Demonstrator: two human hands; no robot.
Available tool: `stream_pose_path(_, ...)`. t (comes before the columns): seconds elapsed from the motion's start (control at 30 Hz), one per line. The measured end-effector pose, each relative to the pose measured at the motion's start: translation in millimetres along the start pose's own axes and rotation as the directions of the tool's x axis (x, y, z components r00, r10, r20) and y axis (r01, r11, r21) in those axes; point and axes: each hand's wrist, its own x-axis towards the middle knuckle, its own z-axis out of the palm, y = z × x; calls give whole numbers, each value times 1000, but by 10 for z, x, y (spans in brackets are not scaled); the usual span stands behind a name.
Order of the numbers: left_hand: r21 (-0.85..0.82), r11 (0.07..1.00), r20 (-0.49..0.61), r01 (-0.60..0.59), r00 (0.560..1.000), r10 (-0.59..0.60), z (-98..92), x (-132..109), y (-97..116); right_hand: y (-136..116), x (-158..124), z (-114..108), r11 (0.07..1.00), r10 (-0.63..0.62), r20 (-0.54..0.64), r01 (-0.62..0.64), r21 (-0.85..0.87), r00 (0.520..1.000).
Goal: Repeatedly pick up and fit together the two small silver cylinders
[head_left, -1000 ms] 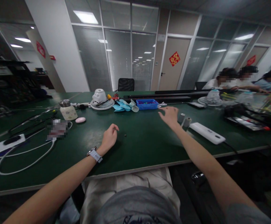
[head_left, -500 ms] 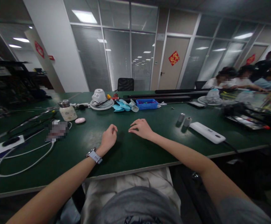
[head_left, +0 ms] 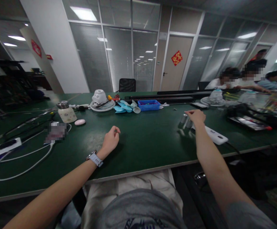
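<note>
My right hand is at two grey cylindrical batteries on the green table. Its fingers are pinched together at the top of the right battery, covering that end. The left battery stands upright close beside it, just below my fingertips. My left hand, with a watch on the wrist, rests on the table with its fingers curled in. Nothing shows in it. Beside my right wrist lies a white elongated device with a black cable, partly covered by my forearm.
At the back are a white fan part, blue fan blades and a blue basket. Left stand a cream bottle, a pink oval case and a white cable. Several people sit at the far right.
My right hand has swung from the table's middle to the right, onto the batteries. My left hand has stayed in place, curled. The view has shifted slightly.
</note>
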Motion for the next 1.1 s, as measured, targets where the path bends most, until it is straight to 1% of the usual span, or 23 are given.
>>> stream_pose_path(0.07,-10,1000,4,0,1000,0,0,-4,5,-12,-2,53,1000,-3,30,3,4,1000)
stream_pose_path(0.17,-13,1000,4,-2,1000,2,-3,-8,16,-37,3,98,1000,0,26,-1,13,1000)
stream_pose_path(0.23,-16,1000,7,-6,1000,7,-4,-9,23,-46,4,109,1000,9,30,-10,22,1000)
stream_pose_path(0.33,-13,1000,15,-13,1000,13,-3,-6,28,-48,6,91,1000,28,70,-29,11,997)
stream_pose_path(0.43,0,1000,21,-7,1000,7,-4,-3,28,1,22,16,999,44,144,-44,1,989)
stream_pose_path(0.53,3,1000,26,2,1000,-2,-7,-7,26,111,48,-103,999,43,223,-47,13,974)
stream_pose_path(0.67,5,1000,33,-9,999,9,-7,-15,20,218,43,-223,1000,1,324,-5,13,946)
stream_pose_path(0.77,-3,1000,33,-16,999,16,-1,-12,5,191,9,-272,999,-4,360,19,-39,933)
stream_pose_path(0.87,-9,999,20,-39,999,39,10,-6,-19,66,-55,-313,996,-18,375,50,-76,927)
stream_pose_path(0.9,-10,999,16,-47,999,47,14,-5,-27,-6,-91,-320,994,-48,398,82,-69,916)
stream_pose_path(0.97,-23,998,23,-66,998,67,16,-6,-35,-211,-210,-307,981,-168,453,194,-10,875)
stream_pose_path(1.03,-57,992,45,-108,993,111,11,-16,-22,-501,-411,-248,933,-350,474,345,101,808)
stream_pose_path(1.1,-92,981,53,-169,983,174,-3,-35,18,-853,-703,-149,843,-537,439,478,246,720)
